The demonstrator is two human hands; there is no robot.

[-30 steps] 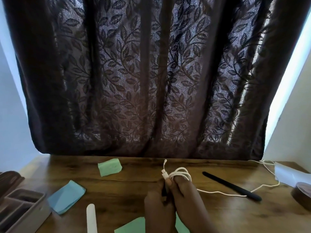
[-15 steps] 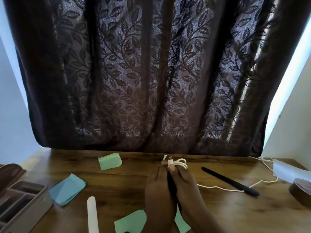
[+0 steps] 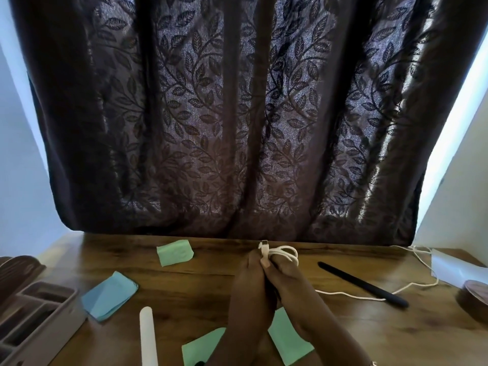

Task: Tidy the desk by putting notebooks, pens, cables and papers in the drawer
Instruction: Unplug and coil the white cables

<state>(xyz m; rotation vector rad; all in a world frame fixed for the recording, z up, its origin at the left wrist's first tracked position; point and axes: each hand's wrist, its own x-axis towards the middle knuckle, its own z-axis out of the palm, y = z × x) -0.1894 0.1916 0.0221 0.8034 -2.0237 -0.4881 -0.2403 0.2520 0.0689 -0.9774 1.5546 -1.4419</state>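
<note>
We are holding a thin white cable (image 3: pixel 281 253) above the brown wooden desk (image 3: pixel 211 289). Our left hand (image 3: pixel 249 291) and right hand (image 3: pixel 287 280) are pinching its loops, fingers closed. Its loose end is trailing right, past a long black pen (image 3: pixel 363 284).

Wood-grain desk (image 3: pixel 184 286), matt paper notes (image 3: pixel 109 295), patterned cloth curtain (image 3: pixel 237 128).
</note>
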